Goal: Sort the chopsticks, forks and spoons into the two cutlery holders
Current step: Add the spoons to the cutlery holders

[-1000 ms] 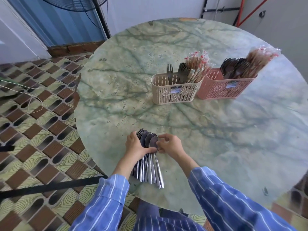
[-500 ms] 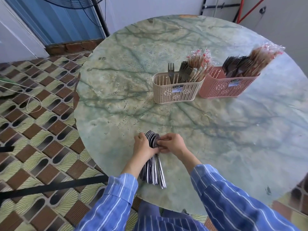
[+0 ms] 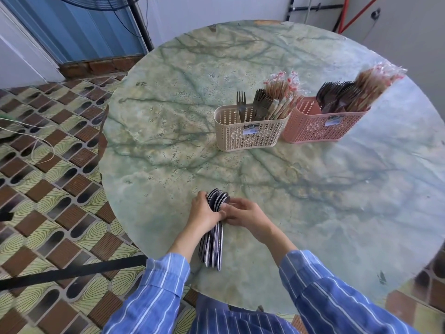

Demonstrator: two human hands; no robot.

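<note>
A tight bundle of several metal spoons lies at the near edge of the round table, bowls pointing away from me. My left hand grips the bundle from the left at the necks. My right hand holds it from the right, fingers curled against the bowls. Farther back stands a beige cutlery holder with forks and wrapped chopsticks. To its right is a pink holder, also holding forks and chopsticks.
The table's left edge drops to a patterned tile floor. A black strap crosses the floor at the lower left. A fan stand and a blue wall are behind the table.
The spoons, fanned out a second ago, have been squeezed into a narrow stack between both hands. Both hands stayed at the same spot on the table.
</note>
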